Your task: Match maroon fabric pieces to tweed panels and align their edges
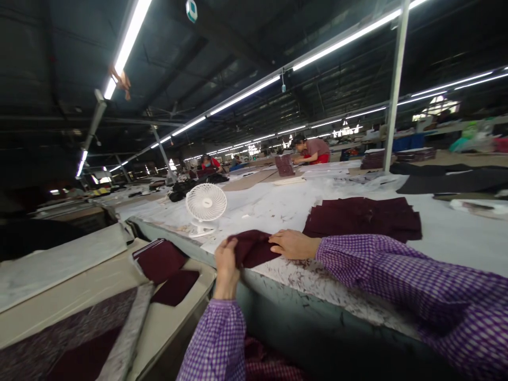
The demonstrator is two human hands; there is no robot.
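Note:
A dark maroon fabric piece (pixel 256 251) lies at the near edge of the white-covered table, its left end lifted. My left hand (pixel 227 267) is closed around that left end, fingers curled over it. My right hand (pixel 296 244) rests at the piece's right side, fingers stretched out and touching the cloth. Just beyond my right wrist, a spread of overlapping maroon fabric pieces (pixel 363 217) lies on the table. On the lower surface to the left sit a stack of maroon pieces (pixel 161 260) and another maroon piece (pixel 177 288) beside it.
A small white fan (pixel 206 203) stands on the table behind my left hand. A metal pole (pixel 396 90) rises at the right, near dark grey cloth (pixel 456 181). Two co-workers (pixel 315 150) are visible farther back, near a maroon stack (pixel 284 165). A gap separates the table from the lower surface.

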